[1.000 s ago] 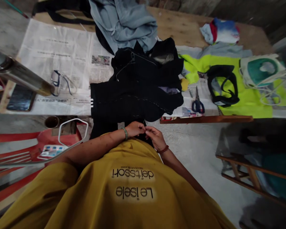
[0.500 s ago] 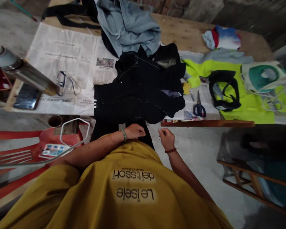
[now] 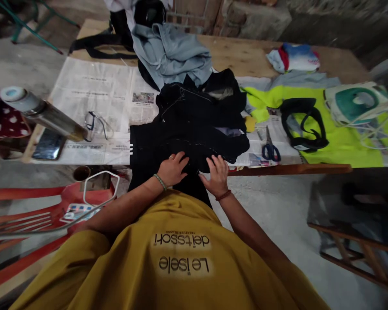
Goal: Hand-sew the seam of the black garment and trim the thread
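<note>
A black garment (image 3: pixel 177 140) with white stitched lines lies spread at the table's front edge, directly before me. My left hand (image 3: pixel 173 169), wearing a green bracelet, rests on its near part with the fingers apart. At the near right edge of the cloth is my right hand (image 3: pixel 217 174), with a dark red bracelet. Its fingers are stretched over the fabric and the thumb is held apart. To the right of the garment lie dark-handled scissors (image 3: pixel 270 150) on newspaper.
A flask (image 3: pixel 60 120), phone (image 3: pixel 48 145) and glasses (image 3: pixel 90 121) lie at left. Grey clothing (image 3: pixel 176 56) is piled behind. At right, an iron (image 3: pixel 352 103) and black band (image 3: pixel 321 140) rest on bright yellow fabric (image 3: pixel 349 153). A red chair (image 3: pixel 73 191) stands below left.
Both hands have moved forward from near my waist onto the black garment. Their curled fingers have opened out. The view has shifted slightly.
</note>
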